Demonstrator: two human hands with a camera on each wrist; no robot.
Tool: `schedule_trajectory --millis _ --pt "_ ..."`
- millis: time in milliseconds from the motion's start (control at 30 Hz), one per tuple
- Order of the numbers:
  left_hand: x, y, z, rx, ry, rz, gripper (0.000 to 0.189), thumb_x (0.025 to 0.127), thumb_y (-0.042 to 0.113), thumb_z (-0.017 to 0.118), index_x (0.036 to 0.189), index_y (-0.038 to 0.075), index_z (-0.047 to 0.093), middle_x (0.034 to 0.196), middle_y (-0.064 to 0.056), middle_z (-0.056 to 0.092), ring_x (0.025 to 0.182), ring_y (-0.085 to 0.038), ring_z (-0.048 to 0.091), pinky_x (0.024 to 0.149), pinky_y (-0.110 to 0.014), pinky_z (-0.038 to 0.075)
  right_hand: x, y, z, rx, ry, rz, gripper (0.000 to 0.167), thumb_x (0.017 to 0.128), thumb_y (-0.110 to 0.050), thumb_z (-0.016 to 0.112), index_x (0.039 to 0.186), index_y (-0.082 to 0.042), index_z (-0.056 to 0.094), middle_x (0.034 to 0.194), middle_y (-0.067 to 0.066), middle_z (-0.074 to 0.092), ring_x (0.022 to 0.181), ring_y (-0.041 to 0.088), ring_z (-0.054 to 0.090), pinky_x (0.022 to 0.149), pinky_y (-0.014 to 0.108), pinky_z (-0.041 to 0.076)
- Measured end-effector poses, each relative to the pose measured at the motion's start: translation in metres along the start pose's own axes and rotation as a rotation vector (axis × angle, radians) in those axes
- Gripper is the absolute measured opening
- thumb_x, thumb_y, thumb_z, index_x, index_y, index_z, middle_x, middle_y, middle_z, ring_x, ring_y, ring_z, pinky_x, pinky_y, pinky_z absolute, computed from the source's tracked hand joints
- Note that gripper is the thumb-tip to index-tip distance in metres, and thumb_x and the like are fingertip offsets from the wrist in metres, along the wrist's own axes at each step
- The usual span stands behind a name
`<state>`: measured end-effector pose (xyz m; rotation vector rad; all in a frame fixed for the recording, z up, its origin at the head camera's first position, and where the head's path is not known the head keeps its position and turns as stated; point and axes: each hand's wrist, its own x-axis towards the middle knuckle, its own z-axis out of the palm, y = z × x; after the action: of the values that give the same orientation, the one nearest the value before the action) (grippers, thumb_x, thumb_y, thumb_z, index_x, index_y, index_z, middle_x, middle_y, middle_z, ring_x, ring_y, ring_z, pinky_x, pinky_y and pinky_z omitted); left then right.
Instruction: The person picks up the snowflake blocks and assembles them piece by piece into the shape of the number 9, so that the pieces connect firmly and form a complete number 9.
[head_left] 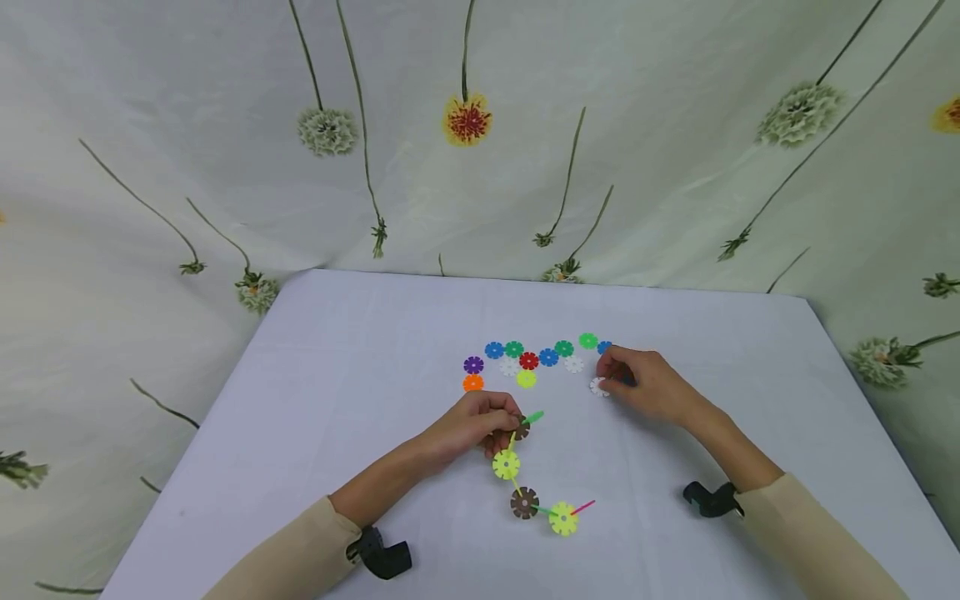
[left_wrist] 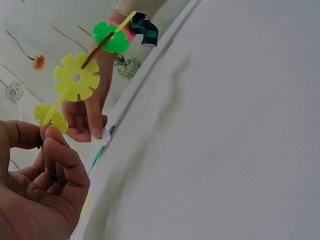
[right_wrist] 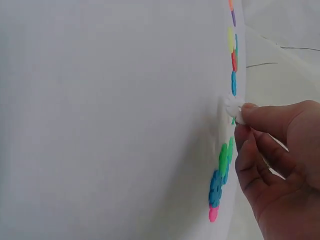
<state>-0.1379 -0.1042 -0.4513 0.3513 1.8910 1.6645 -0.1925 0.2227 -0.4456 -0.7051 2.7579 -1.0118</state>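
My left hand (head_left: 480, 421) pinches one end of a chain of slotted plastic interlocking discs. The chain hangs toward the front with a brown disc (head_left: 524, 502) and a yellow disc (head_left: 562, 518) near its far end, where a pink one shows edge-on. A green disc (left_wrist: 111, 37) and a larger yellow disc (left_wrist: 76, 77) stand out in the left wrist view. Farther right, my right hand (head_left: 648, 383) pinches a white slotted disc (right_wrist: 233, 106) between thumb and finger, just above the table. Part of the chain is hidden behind the left fingers.
Loose discs lie in a loose row across the table's middle, among them orange (head_left: 473, 382), purple (head_left: 473, 365), red (head_left: 528, 361) and green (head_left: 588, 340) ones. The white table (head_left: 360, 333) ends at a flower-printed cloth (head_left: 525, 192). Each wrist wears a black camera (head_left: 384, 557).
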Motion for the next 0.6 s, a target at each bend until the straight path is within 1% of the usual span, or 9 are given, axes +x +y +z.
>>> schedule_trajectory --millis 100,200,300,367,467,600 --pt "-0.001 -0.001 -0.001 -0.003 0.002 0.000 0.017 0.102 0.017 0.057 0.104 0.001 0.065 0.077 0.003 0.063 0.068 -0.011 0.058 0.062 -0.019 0.051 -0.002 -0.011 0.006 0.160 -0.011 0.027 0.014 0.097 -0.011 0.078 0.110 -0.013 0.071 0.100 0.002 0.074 0.090 0.015 0.070 0.080 0.024 0.059" --pt "-0.001 -0.001 -0.001 -0.005 0.003 -0.001 0.017 0.103 0.017 0.057 0.104 0.002 0.065 0.078 0.003 0.063 0.068 -0.010 0.058 0.063 -0.019 0.051 -0.006 -0.025 0.012 0.338 -0.029 0.050 0.019 0.098 -0.014 0.078 0.115 -0.010 0.070 0.102 0.009 0.074 0.086 0.026 0.072 0.075 0.027 0.062" --pt "-0.001 0.001 -0.001 -0.004 0.000 0.008 0.018 0.102 0.019 0.058 0.105 0.002 0.064 0.078 0.002 0.063 0.069 -0.011 0.059 0.063 -0.019 0.051 -0.010 -0.039 0.019 0.471 -0.040 0.083 0.023 0.099 -0.015 0.077 0.119 -0.006 0.069 0.102 0.013 0.074 0.083 0.034 0.072 0.073 0.029 0.063" --pt "-0.001 0.002 -0.001 -0.005 0.002 0.008 0.018 0.102 0.019 0.059 0.105 0.002 0.065 0.078 0.002 0.064 0.069 -0.011 0.059 0.063 -0.019 0.051 -0.011 -0.045 0.023 0.537 -0.044 0.114 0.024 0.100 -0.016 0.076 0.120 -0.006 0.068 0.101 0.013 0.074 0.083 0.037 0.072 0.073 0.029 0.063" --pt "-0.001 0.002 0.000 -0.001 -0.002 0.013 0.020 0.102 0.019 0.059 0.105 0.000 0.065 0.078 0.003 0.064 0.069 -0.011 0.059 0.062 -0.019 0.051 -0.012 -0.052 0.028 0.616 -0.056 0.155 0.023 0.101 -0.016 0.075 0.119 -0.004 0.067 0.096 0.010 0.074 0.083 0.036 0.071 0.073 0.029 0.062" --pt "-0.002 0.000 0.001 0.006 -0.005 0.011 0.022 0.102 0.019 0.059 0.106 -0.001 0.066 0.079 0.004 0.065 0.069 -0.011 0.059 0.062 -0.019 0.051 -0.011 -0.056 0.034 0.655 -0.086 0.168 0.024 0.102 -0.017 0.073 0.119 -0.003 0.066 0.091 0.004 0.074 0.083 0.033 0.071 0.075 0.029 0.063"
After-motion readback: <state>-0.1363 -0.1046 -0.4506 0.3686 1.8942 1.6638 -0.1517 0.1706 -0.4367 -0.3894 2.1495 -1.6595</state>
